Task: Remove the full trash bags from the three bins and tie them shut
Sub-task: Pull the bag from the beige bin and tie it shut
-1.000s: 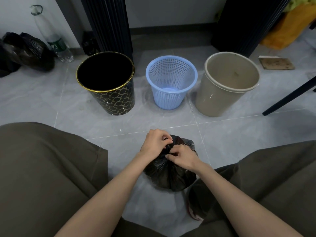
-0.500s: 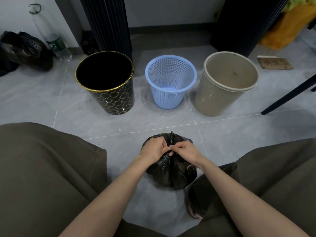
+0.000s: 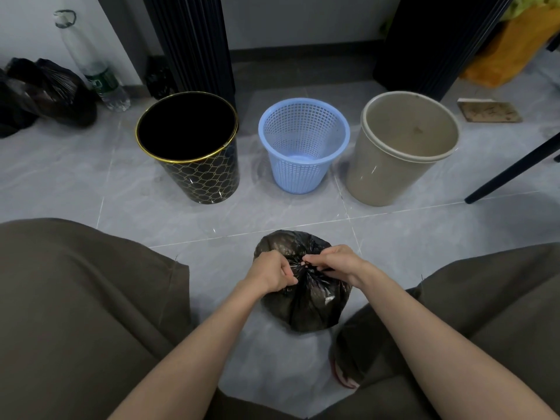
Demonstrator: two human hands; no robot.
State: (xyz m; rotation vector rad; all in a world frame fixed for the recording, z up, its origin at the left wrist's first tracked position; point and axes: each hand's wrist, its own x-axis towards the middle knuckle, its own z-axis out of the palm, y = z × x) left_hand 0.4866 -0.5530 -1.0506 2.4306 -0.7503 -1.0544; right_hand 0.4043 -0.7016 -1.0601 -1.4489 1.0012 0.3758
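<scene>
A full black trash bag (image 3: 306,304) sits on the grey tiled floor between my knees. My left hand (image 3: 272,272) and my right hand (image 3: 333,262) both pinch the gathered plastic at the bag's top, knuckles close together. Behind the bag three bins stand in a row with no bag in them: a black bin with a gold rim (image 3: 194,150) on the left, a blue mesh basket (image 3: 303,144) in the middle, a beige bin (image 3: 403,147) on the right.
Black filled bags (image 3: 45,92) lie at the far left by a clear plastic bottle (image 3: 100,77). Dark ribbed columns (image 3: 194,40) rise behind the bins. A black slanted furniture leg (image 3: 515,168) crosses the right side. My trouser legs (image 3: 75,298) flank the bag.
Both hands have moved lower and nearer to me on the bag's top, and the plastic neck that stuck up between them is now pulled down tight.
</scene>
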